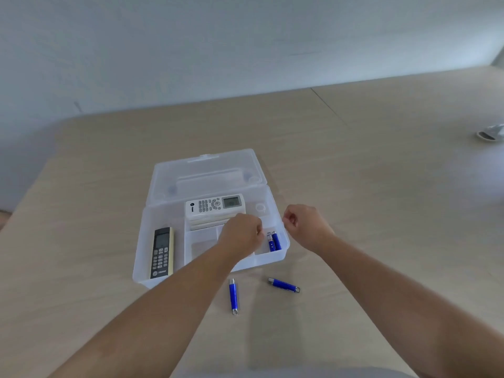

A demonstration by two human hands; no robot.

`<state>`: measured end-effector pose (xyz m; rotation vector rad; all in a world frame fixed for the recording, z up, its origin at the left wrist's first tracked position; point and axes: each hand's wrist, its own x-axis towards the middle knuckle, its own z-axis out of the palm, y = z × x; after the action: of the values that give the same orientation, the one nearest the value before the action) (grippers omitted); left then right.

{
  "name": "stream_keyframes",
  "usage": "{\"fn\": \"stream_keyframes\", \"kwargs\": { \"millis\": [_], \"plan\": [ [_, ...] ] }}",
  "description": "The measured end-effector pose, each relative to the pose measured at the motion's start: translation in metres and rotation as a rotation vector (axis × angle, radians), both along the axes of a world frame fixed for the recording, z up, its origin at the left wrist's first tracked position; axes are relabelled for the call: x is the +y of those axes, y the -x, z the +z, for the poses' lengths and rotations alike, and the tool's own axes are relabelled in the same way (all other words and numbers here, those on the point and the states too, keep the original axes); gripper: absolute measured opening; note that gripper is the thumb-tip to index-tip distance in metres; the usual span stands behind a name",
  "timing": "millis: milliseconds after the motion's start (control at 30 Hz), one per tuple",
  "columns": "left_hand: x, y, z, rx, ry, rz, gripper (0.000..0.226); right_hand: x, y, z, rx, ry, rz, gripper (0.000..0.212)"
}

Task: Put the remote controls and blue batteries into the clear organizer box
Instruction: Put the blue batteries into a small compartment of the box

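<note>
The clear organizer box [148,249] stands open on the table, its lid [204,173] leaning back. A white remote [215,205] lies across the box's far part on the inner tray. A black remote [162,252] lies in the left compartment. Two blue batteries [273,241] rest in the right front compartment. Two more blue batteries lie on the table in front of the box, one [233,296] upright in the view, the other [283,285] slanted. My left hand [241,233] hovers over the tray with fingers curled. My right hand [305,225] is curled above the box's right edge, holding nothing visible.
The light wooden table [381,200] runs to a pale wall at the back. A small white and grey object [489,133] lies at the far right edge. The table's left edge slants near the box.
</note>
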<state>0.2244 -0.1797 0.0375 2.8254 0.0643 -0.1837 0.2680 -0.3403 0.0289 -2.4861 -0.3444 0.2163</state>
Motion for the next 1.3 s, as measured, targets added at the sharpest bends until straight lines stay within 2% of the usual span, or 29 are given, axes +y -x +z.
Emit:
{"fn": "stream_keyframes", "kwargs": {
  "millis": [33, 100, 200, 300, 400, 600, 733, 833, 900, 1033, 1167, 1300],
  "plan": [
    [0.006, 0.014, 0.006, -0.054, 0.023, 0.012, 0.019, -0.003, 0.009, 0.001, -0.009, -0.010, -0.024, 0.013],
    [0.014, 0.044, 0.010, -0.090, -0.076, -0.043, 0.024, -0.011, 0.029, 0.000, -0.022, 0.019, -0.036, 0.014],
    [0.025, 0.089, -0.008, -0.017, -0.241, -0.120, 0.033, -0.023, 0.065, -0.017, 0.010, 0.149, 0.028, 0.019],
    [0.031, 0.116, -0.033, 0.078, -0.242, -0.032, 0.046, -0.028, 0.089, -0.039, 0.089, 0.241, 0.118, 0.019],
    [0.029, 0.129, -0.049, 0.211, -0.074, 0.148, 0.044, -0.021, 0.099, -0.056, 0.111, 0.375, 0.228, 0.031],
    [0.022, 0.130, -0.067, 0.304, 0.093, 0.316, 0.032, -0.009, 0.107, -0.062, 0.112, 0.399, 0.145, 0.022],
    [0.030, 0.128, -0.064, 0.277, 0.160, 0.315, 0.030, -0.013, 0.099, -0.044, 0.204, 0.155, 0.058, 0.018],
    [0.046, 0.123, -0.047, 0.328, 0.462, 0.326, 0.021, -0.022, 0.084, -0.024, 0.263, -0.076, 0.023, 0.009],
    [0.058, 0.120, -0.031, 0.354, 0.568, 0.302, 0.017, -0.026, 0.076, -0.008, 0.292, -0.204, 0.005, 0.010],
    [0.068, 0.109, -0.007, 0.239, 0.829, 0.357, 0.013, -0.024, 0.060, 0.019, 0.288, -0.387, -0.048, 0.008],
    [0.059, 0.088, 0.012, 0.146, 0.992, 0.401, 0.012, -0.010, 0.039, 0.027, 0.225, -0.320, -0.060, 0.014],
    [0.052, 0.064, 0.022, 0.075, 1.011, 0.373, 0.013, 0.009, 0.019, 0.030, 0.141, -0.136, -0.029, 0.013]
  ]
}}
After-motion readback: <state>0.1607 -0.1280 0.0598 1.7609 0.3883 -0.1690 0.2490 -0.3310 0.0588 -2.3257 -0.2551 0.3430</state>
